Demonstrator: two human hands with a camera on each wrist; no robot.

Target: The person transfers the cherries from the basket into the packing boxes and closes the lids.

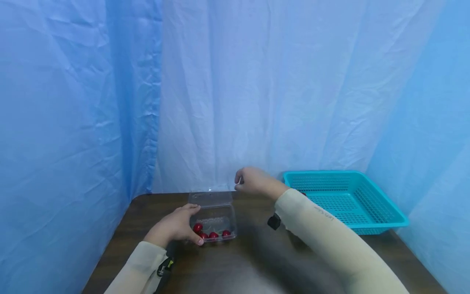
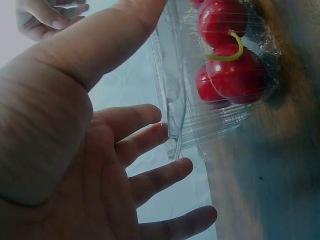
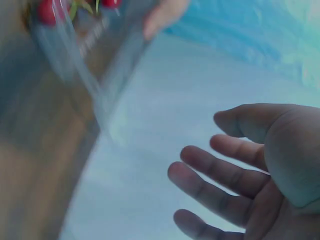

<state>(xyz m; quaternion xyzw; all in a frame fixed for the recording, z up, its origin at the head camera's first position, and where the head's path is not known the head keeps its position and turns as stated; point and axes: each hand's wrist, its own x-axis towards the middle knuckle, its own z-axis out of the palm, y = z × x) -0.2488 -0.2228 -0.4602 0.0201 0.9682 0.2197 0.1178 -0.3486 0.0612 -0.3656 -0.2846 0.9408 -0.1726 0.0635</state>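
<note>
A clear plastic clamshell box [image 1: 216,222] lies with its lid folded back on the table. Several red cherries [image 1: 213,235] sit along its front and left side; a green stem [image 2: 235,52] curves over them in the left wrist view. My left hand [image 1: 178,224] spans the box's left side, thumb at the front corner and fingers spread toward the back, fingertips right at the rim. My right hand [image 1: 255,181] is raised behind and right of the box. In the right wrist view its relaxed fingers [image 3: 210,190] are apart, with nothing between them.
A turquoise perforated basket [image 1: 383,204] stands at the back right, partly behind my right sleeve [image 1: 327,228]. A bit of red shows in it beside the sleeve. Pale blue curtains [image 1: 257,94] enclose the dark wooden table [image 1: 220,269] at the back and sides.
</note>
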